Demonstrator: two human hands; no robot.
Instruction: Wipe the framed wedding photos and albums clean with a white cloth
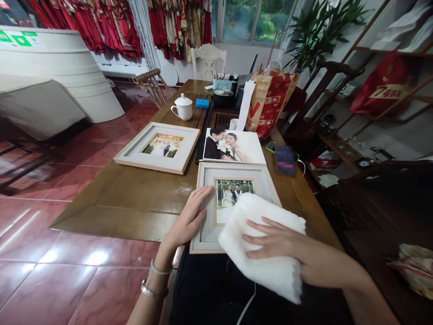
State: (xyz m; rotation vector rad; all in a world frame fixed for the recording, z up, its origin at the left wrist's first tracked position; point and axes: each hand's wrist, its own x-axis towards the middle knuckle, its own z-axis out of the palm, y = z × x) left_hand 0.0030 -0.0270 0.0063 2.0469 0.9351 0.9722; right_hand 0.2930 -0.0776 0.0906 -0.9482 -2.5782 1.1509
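Observation:
A picture frame (pixel 207 225) with a wide pale mat and a small couple photo lies at the near edge of the wooden table, partly over my lap. My left hand (pixel 191 214) rests on its left side, fingers stretched out and flat. On its lower right lies a folded white cloth (pixel 270 210), which covers part of the photo. My right hand (pixel 277 241) presses flat on the cloth with fingers spread; its thumb is hidden. Beyond the frame is a large couple print (pixel 250 149). A second picture frame (pixel 133 155) lies to the left.
A white lidded mug (pixel 183 108), a blue box (pixel 202 103) and a dark pot (pixel 223 98) stand farther back. A paper bag (pixel 265 104) stands at the right, with a phone (pixel 285 160) and white cable nearer. Shelves and dark chairs line the right side.

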